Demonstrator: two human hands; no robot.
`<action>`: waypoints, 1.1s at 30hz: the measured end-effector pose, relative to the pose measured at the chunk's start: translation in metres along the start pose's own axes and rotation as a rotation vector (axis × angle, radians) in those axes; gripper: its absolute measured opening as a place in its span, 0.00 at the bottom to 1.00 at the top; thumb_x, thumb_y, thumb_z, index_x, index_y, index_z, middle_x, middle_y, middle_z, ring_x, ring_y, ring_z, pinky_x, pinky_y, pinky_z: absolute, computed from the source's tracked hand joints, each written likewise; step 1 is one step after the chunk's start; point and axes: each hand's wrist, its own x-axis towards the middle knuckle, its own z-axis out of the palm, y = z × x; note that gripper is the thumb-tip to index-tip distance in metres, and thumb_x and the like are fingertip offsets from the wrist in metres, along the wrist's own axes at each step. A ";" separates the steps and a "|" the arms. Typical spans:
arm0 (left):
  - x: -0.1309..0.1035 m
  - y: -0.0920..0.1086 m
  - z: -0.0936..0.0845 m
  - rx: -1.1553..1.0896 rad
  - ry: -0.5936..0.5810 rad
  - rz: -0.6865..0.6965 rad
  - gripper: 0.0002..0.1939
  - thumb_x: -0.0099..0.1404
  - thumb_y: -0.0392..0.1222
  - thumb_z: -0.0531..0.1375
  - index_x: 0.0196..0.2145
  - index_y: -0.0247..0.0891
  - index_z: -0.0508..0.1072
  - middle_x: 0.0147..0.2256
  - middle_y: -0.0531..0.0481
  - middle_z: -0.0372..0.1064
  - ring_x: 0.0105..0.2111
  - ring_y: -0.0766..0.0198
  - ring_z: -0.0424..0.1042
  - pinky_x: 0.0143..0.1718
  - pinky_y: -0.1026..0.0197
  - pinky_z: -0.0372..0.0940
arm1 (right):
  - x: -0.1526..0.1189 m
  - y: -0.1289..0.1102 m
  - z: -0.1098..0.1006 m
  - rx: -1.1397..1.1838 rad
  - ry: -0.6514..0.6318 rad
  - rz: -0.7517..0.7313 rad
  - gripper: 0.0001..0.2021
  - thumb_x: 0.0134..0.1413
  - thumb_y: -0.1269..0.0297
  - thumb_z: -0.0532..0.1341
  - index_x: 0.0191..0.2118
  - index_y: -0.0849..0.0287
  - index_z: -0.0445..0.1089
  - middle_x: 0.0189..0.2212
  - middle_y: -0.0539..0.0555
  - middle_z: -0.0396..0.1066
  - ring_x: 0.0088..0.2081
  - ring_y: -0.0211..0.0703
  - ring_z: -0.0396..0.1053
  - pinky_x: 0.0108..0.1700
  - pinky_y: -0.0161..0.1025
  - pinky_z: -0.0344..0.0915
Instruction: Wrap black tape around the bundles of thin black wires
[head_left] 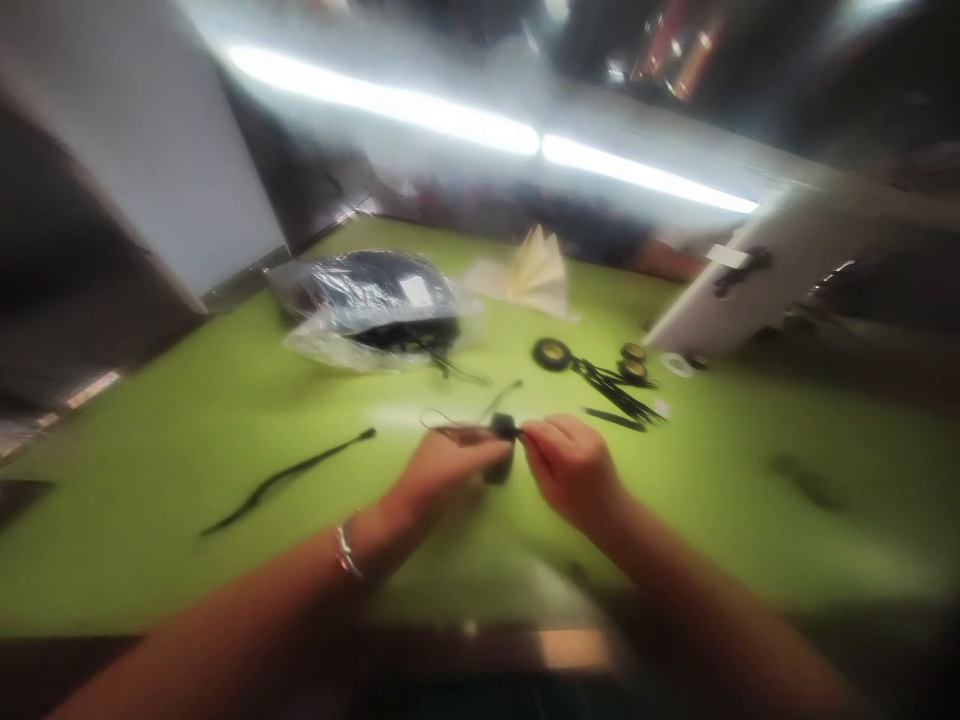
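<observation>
My left hand (450, 465) is closed on a small black block-shaped piece (500, 470), thumb across its front. A thin dark wire (437, 416) loops out on the left of that piece. Close on its right, my right hand (574, 465) is closed in a pinch on a thin dark cord (519, 433) that meets the piece. Blur hides the finer detail of the piece and how the cord joins it. Both hands are just above the green tabletop (300, 560). To the left of them lies a single black zip tie-like strap (289, 473).
A clear plastic bag (360, 290) with dark items lies at the back left, beside crumpled cream paper (538, 272). Rolls of black tape (551, 354), a bundle of black strips (611, 388) and a white ring (676, 364) lie right of centre. White panels (739, 285) stand at the right.
</observation>
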 end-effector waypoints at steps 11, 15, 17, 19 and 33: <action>0.002 -0.010 -0.001 0.071 -0.194 -0.134 0.16 0.55 0.49 0.63 0.20 0.34 0.69 0.15 0.54 0.59 0.16 0.70 0.59 0.19 0.67 0.56 | 0.002 0.022 -0.007 -0.031 0.018 0.022 0.07 0.60 0.70 0.55 0.33 0.59 0.70 0.24 0.52 0.68 0.28 0.40 0.63 0.33 0.37 0.61; -0.005 0.000 -0.005 0.405 -0.243 -0.029 0.20 0.60 0.56 0.59 0.24 0.34 0.73 0.16 0.53 0.62 0.16 0.69 0.61 0.19 0.65 0.56 | 0.001 0.023 -0.009 -0.031 -0.035 0.031 0.07 0.60 0.70 0.55 0.33 0.59 0.70 0.25 0.53 0.69 0.28 0.40 0.63 0.33 0.37 0.59; -0.013 0.009 -0.007 0.639 -0.178 0.189 0.22 0.61 0.55 0.58 0.19 0.35 0.71 0.15 0.54 0.59 0.16 0.69 0.58 0.19 0.65 0.54 | 0.001 0.022 -0.010 -0.050 -0.061 0.017 0.08 0.60 0.70 0.54 0.33 0.60 0.70 0.25 0.53 0.68 0.28 0.40 0.63 0.33 0.37 0.58; -0.020 0.017 -0.008 0.780 -0.020 0.500 0.23 0.62 0.50 0.59 0.14 0.36 0.67 0.14 0.54 0.56 0.17 0.70 0.56 0.20 0.65 0.54 | 0.001 0.019 -0.012 -0.082 -0.082 -0.008 0.08 0.60 0.70 0.54 0.34 0.60 0.70 0.24 0.52 0.67 0.28 0.40 0.61 0.32 0.37 0.57; -0.016 0.002 -0.001 0.720 0.115 0.716 0.09 0.60 0.30 0.58 0.31 0.37 0.78 0.28 0.49 0.68 0.29 0.65 0.67 0.32 0.61 0.64 | 0.007 -0.017 -0.026 -0.186 -0.095 -0.152 0.08 0.59 0.72 0.55 0.29 0.58 0.69 0.20 0.50 0.62 0.25 0.40 0.56 0.29 0.40 0.51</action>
